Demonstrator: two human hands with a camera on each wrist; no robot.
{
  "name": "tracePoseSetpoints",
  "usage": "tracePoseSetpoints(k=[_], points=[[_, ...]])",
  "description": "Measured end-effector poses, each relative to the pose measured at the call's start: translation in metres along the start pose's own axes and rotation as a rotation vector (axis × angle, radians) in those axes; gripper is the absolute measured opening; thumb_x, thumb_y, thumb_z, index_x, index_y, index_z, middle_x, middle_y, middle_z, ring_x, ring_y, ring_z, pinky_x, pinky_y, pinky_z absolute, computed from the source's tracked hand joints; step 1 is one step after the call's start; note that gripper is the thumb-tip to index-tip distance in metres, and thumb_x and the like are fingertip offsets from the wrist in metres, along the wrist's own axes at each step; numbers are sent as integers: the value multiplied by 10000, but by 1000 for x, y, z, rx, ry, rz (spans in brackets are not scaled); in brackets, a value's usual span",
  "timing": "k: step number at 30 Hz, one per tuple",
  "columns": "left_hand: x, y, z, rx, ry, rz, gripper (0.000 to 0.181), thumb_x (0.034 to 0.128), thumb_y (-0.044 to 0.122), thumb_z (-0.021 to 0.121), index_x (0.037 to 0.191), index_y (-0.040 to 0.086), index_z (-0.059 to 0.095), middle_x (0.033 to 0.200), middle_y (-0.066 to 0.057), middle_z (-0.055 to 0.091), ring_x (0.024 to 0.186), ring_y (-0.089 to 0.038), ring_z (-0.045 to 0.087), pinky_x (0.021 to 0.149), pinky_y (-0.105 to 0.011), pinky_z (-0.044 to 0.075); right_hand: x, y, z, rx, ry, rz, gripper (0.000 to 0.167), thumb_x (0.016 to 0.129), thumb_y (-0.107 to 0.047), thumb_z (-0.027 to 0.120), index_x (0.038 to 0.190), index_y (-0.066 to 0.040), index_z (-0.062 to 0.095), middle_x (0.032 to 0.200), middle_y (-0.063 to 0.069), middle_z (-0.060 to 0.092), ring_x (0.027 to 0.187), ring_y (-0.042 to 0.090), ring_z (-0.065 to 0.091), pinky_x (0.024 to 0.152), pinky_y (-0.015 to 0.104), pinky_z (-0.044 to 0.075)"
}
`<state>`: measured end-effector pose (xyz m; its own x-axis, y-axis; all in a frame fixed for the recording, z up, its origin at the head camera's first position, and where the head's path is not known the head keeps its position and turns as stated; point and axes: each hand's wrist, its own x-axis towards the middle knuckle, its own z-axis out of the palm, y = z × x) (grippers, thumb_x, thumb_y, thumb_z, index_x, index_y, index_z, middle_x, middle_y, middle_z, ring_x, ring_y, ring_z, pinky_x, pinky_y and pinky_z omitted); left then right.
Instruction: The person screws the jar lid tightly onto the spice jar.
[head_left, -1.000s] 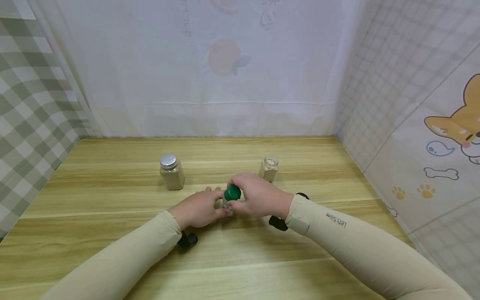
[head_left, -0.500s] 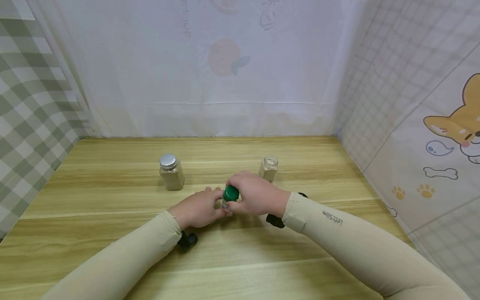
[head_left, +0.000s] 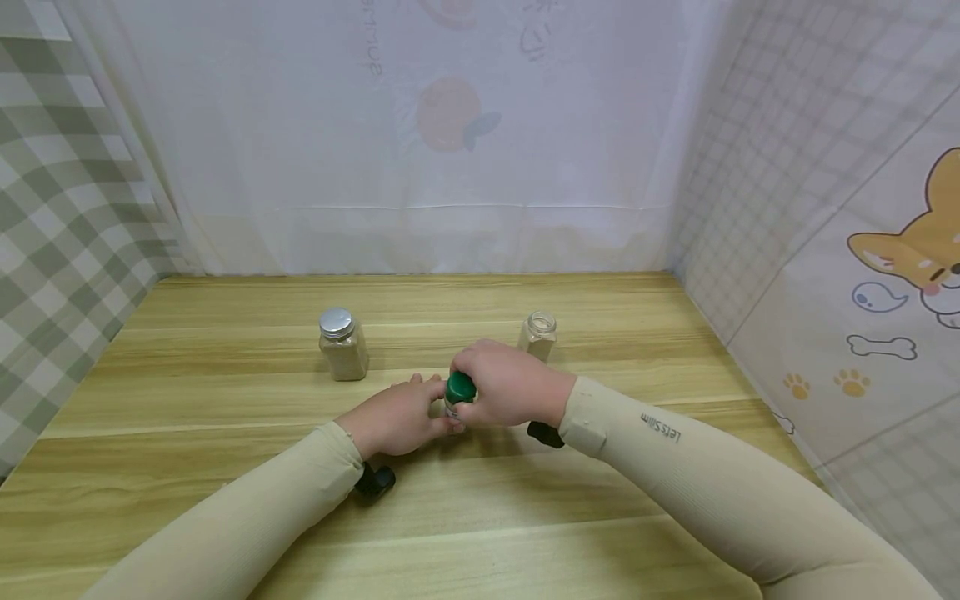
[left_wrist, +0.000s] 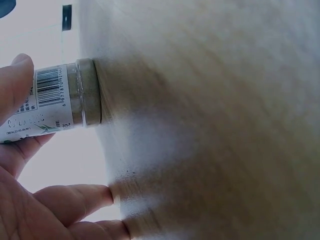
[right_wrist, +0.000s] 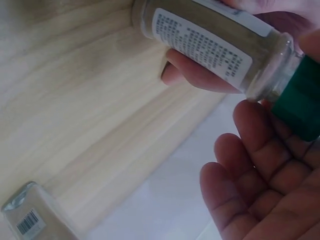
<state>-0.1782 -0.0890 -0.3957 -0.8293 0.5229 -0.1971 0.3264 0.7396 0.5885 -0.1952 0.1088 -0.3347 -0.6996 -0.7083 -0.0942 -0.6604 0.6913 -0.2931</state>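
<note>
A small glass spice jar of brownish powder [left_wrist: 52,97], with a white barcode label, stands on the table between my hands. Its green cap [head_left: 461,387] is on the neck. My left hand [head_left: 402,417] holds the jar's body between thumb and index finger, and its other fingertips touch the tabletop in the left wrist view. From above and the right, my right hand [head_left: 517,383] grips the green cap with thumb and fingers. In the right wrist view its remaining fingers [right_wrist: 250,150] lie loosely bent beside the cap. The hands hide much of the jar in the head view.
A square jar with a silver lid [head_left: 342,344] stands back left on the wooden table [head_left: 480,533]. Behind my right hand is an uncapped glass jar [head_left: 538,333] of pale powder, partly covered. A white curtain [head_left: 300,150] borders the back; printed cloth [head_left: 825,250] hangs at the right.
My right hand and forearm have shifted slightly left and away, with the wrist turning. The green cap has moved a little left, now more upright. My left hand stays still.
</note>
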Motion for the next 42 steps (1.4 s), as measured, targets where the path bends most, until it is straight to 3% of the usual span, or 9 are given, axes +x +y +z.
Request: tracePoseSetpoints(k=[10, 15, 27, 32, 36, 42], points=[[2, 0, 1, -5, 0, 7, 321, 999, 464, 713, 1263, 293, 650, 1551, -136, 563, 1483, -578, 374, 1238, -620, 337, 2, -2, -4, -53, -25, -19, 156, 872, -222, 787, 921, -119, 680, 809, -59, 616, 775, 127, 545, 659, 235, 476], [2, -1, 1, -3, 1, 8, 301, 998, 474, 711, 1214, 272, 656, 1461, -178, 636, 1478, -567, 392, 1243, -606, 337, 2, -3, -5, -58, -32, -15, 162, 877, -225, 789, 930, -116, 683, 819, -56, 620, 785, 128, 550, 667, 235, 485], [2, 1, 1, -2, 4, 15, 246, 1004, 448, 715, 1182, 287, 661, 1406, -117, 689, 1495, -436, 447, 1294, -535, 274, -2, 0, 0, 2, 11, 30, 246, 892, -330, 785, 887, -139, 630, 820, -40, 586, 770, 136, 528, 632, 246, 442], [2, 1, 1, -12, 3, 26, 245, 1010, 446, 707, 1185, 280, 665, 1463, -95, 652, 1493, -406, 465, 1297, -531, 269, -4, 3, 3, 17, 27, 42, 282, 914, -388, 776, 893, -156, 618, 842, -23, 600, 782, 138, 531, 629, 254, 450], [2, 1, 1, -6, 2, 19, 280, 1011, 461, 699, 1223, 280, 667, 1508, -110, 610, 1496, -442, 445, 1285, -544, 290, -5, 7, 6, 37, 43, 22, 315, 928, -419, 773, 1010, -135, 666, 943, -7, 658, 860, 142, 571, 720, 283, 506], [1, 1, 1, 0, 2, 19, 234, 1001, 445, 720, 1168, 292, 662, 1426, -141, 672, 1483, -534, 409, 1261, -592, 313, -9, 14, 6, 121, 41, -69, 546, 935, -340, 785, 1363, -36, 635, 1288, 46, 689, 1197, 202, 636, 1041, 384, 538]])
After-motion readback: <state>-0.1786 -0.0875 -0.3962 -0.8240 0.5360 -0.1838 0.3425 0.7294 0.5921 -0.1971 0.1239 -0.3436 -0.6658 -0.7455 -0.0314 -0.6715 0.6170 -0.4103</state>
